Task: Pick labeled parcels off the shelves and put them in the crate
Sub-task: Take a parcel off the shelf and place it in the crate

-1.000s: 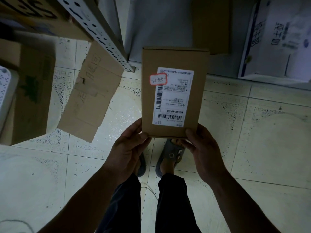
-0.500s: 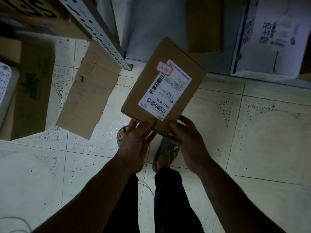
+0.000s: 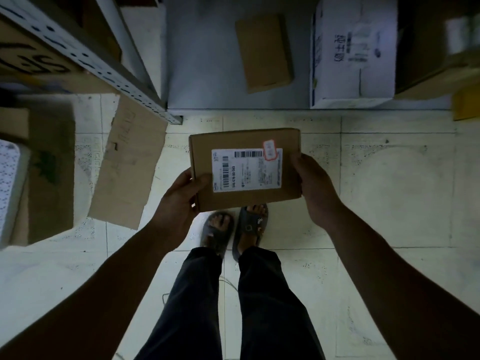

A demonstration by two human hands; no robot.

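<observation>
1. The parcel (image 3: 246, 200), held between the fingers of my left hand (image 3: 179, 201) and right hand (image 3: 314, 188), is plain brown cardboard.
2. Its label (image 3: 246, 175), lying between both thumbs, is white with black barcodes and print.
3. The sticker (image 3: 270, 153) nearest my right fingers is pale with a red outline.
4. The floor tiles (image 3: 389, 190) below my fingers are pale with dark speckled bands.
5. The slippers (image 3: 218, 233) below my fingers are grey.
6. The box (image 3: 353, 53) beyond my fingertips is white with a blue edge and dark characters.

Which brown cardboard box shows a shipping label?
The parcel in the left hand and right hand, with a white barcode label; the shelf box is bare.
</observation>
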